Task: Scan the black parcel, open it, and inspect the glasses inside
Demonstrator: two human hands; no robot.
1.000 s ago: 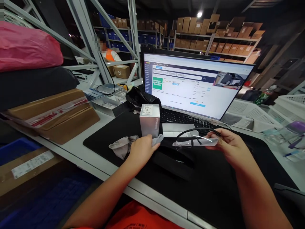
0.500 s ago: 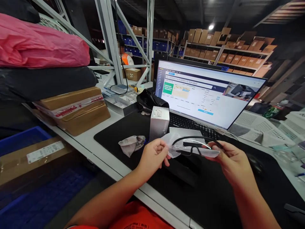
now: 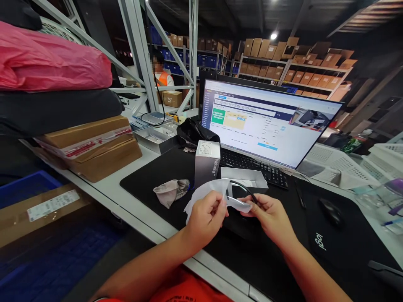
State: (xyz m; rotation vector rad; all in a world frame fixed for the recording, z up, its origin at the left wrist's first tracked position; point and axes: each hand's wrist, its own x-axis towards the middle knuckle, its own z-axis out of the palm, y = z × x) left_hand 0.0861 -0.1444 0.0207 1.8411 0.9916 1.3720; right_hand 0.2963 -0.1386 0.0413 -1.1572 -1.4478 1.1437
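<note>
My right hand (image 3: 269, 214) pinches a pair of black-framed glasses (image 3: 244, 186) near one end. Part of the frame and a pale strip along it show between my hands. The other end is inside a translucent whitish pouch (image 3: 201, 193). My left hand (image 3: 209, 216) grips that pouch at its mouth, fingers closed. Behind the pouch stands a grey-and-white box (image 3: 206, 165) with a label on top. A shallow white open tray (image 3: 244, 178) lies to its right. On the mat, left of my left hand, rests a crumpled grey cloth pouch (image 3: 171, 193).
A monitor (image 3: 270, 121) and keyboard (image 3: 233, 161) stand behind the tray; a mouse (image 3: 330, 212) lies right on the black mat (image 3: 315, 209). Cardboard boxes (image 3: 94, 147) are stacked left, above a blue crate (image 3: 37, 184). White baskets (image 3: 330, 163) stand right. A co-worker (image 3: 163, 77) is far back.
My left hand left the grey cloth pouch, taking the translucent pouch to the glasses. My right hand moved left, and more of the glasses is now inside the pouch. The view shifted.
</note>
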